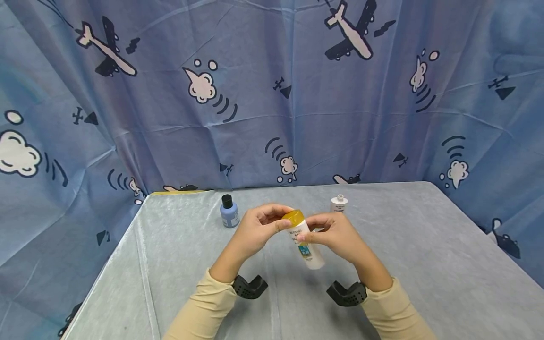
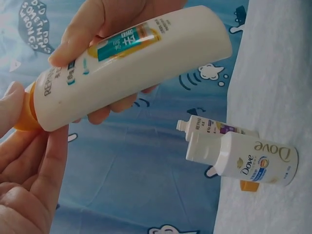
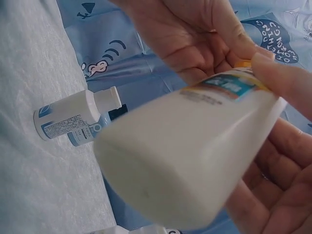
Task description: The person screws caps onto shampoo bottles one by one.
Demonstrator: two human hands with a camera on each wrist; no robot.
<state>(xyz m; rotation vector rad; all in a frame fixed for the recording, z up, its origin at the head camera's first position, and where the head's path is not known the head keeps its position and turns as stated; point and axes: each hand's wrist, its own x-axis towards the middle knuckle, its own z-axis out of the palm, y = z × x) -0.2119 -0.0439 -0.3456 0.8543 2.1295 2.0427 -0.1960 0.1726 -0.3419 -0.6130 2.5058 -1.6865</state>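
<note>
A white shampoo bottle (image 1: 312, 257) with a yellow cap (image 1: 296, 217) is held tilted above the table, cap end up and toward the left. My left hand (image 1: 257, 230) pinches the cap between thumb and fingers. Around the upper body of the bottle grips my right hand (image 1: 337, 236), its thumb across the front label. In the left wrist view the cap (image 2: 28, 109) sits against the bottle's shoulder. The right wrist view shows the bottle's base (image 3: 151, 187) close up.
At the back left stands a blue bottle (image 1: 230, 215) with a black cap. A white bottle with a bare narrow neck (image 1: 339, 204) is behind my right hand. The left wrist view also shows a white Dove bottle (image 2: 258, 158) and an orange piece (image 2: 249, 185) beside it. A patterned curtain (image 1: 255, 118) hangs behind the table.
</note>
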